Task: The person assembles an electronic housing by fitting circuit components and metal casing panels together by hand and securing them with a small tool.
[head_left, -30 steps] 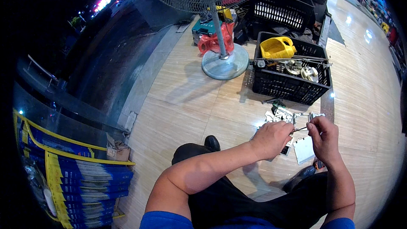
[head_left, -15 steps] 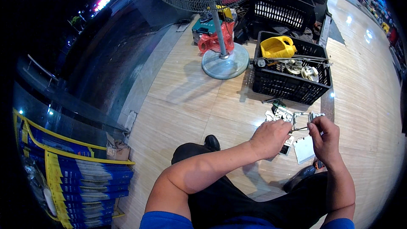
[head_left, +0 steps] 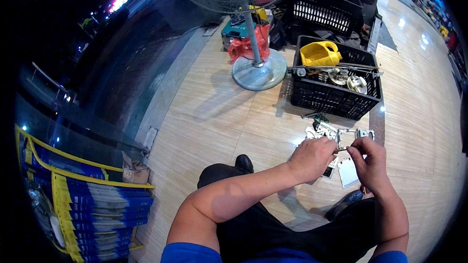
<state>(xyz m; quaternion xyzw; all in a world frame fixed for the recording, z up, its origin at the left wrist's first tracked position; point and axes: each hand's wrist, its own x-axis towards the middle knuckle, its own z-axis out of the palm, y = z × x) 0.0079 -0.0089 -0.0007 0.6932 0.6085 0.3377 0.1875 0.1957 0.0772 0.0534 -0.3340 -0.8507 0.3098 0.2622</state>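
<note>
My left hand [head_left: 312, 158] is closed at the pile of parts, fingertips curled around something hidden. My right hand [head_left: 370, 163] pinches a thin dark rod [head_left: 341, 149], whose short visible length runs toward my left fingers. Just beyond them lie a pale open frame [head_left: 347, 131], white slotted parts [head_left: 325, 130] and a small green piece [head_left: 320, 118]. Below my hands a white square panel [head_left: 348, 173] and a black-and-white slotted piece [head_left: 330, 168] rest on the tiled floor [head_left: 204, 126].
A pedestal fan [head_left: 259, 75] stands ahead beside a black crate [head_left: 326, 97] holding a yellow jug [head_left: 317, 53]. Behind are a teal case [head_left: 234, 31], red bag [head_left: 243, 48] and another crate [head_left: 321, 0]. A yellow rack [head_left: 97, 182] is at left; my shoes [head_left: 343, 204] border the parts.
My right hand has shifted left toward my left hand, so less of the rod shows between them. My left hand stays nearly in place.
</note>
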